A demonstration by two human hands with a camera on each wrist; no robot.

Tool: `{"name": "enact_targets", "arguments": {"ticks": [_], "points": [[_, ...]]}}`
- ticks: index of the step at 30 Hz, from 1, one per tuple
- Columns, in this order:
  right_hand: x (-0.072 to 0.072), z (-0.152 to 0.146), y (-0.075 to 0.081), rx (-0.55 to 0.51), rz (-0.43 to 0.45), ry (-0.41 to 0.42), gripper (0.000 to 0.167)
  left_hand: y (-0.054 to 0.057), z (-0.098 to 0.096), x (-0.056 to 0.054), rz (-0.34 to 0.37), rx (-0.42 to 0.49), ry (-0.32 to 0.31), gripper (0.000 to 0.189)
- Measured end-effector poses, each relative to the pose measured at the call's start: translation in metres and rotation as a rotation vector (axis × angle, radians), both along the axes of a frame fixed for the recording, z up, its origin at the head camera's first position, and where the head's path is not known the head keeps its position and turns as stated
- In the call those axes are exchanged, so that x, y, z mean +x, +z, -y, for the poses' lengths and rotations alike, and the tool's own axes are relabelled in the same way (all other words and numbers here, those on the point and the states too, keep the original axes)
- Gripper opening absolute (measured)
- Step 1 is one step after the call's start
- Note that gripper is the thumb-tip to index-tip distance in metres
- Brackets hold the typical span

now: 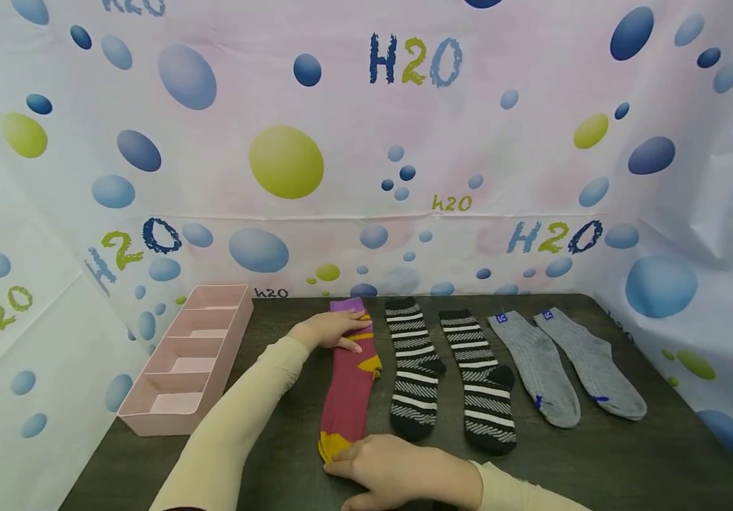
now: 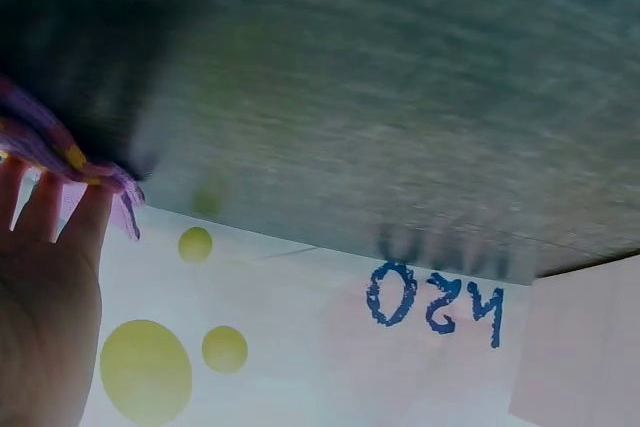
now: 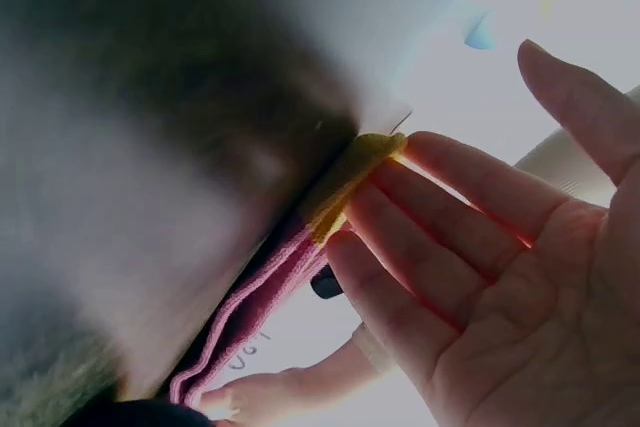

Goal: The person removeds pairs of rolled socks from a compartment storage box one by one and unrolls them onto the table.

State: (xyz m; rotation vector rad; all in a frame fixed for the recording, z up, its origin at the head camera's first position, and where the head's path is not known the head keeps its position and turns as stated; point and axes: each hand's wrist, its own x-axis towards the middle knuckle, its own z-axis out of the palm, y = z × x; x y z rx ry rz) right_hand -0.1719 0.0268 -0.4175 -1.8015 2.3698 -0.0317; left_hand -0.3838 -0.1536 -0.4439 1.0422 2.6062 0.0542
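A dark pink sock (image 1: 348,390) with a purple cuff and yellow heel and toe lies lengthwise on the dark table; its heel and toe edges show more than one layer. Across its upper part rests my left hand (image 1: 334,331), fingers extended; in the left wrist view the fingertips touch the purple-and-yellow striped fabric (image 2: 60,142). At the near end, my right hand (image 1: 404,468) has its fingertips on the yellow toe (image 1: 334,446). The right wrist view shows those fingers straight against the yellow toe (image 3: 352,172), with the thumb held apart.
Right of the pink sock lie two black-and-white striped socks (image 1: 414,369), (image 1: 481,383), side by side. Farther right are two grey socks (image 1: 538,369), (image 1: 596,365) with blue marks. A pink four-section tray (image 1: 235,348) stands at left, beside my left arm. A patterned sheet (image 1: 340,234) hangs behind the table.
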Motion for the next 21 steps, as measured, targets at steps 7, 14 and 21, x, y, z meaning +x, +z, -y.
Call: {"name": "enact_targets", "arguments": {"ticks": [7, 14, 21], "points": [[-0.007, -0.007, 0.006, 0.061, 0.094, -0.045, 0.051, -0.005, -0.003, -0.006, -0.026, 0.058, 0.009, 0.073], [-0.016, -0.015, 0.013, 0.039, 0.143, -0.080, 0.044, -0.003, 0.017, -0.007, -0.154, 0.143, 0.069, 0.060], [-0.022, -0.017, 0.014, 0.062, 0.147, -0.084, 0.043, 0.002, 0.026, -0.015, -0.040, 0.090, 0.259, 0.064]]}}
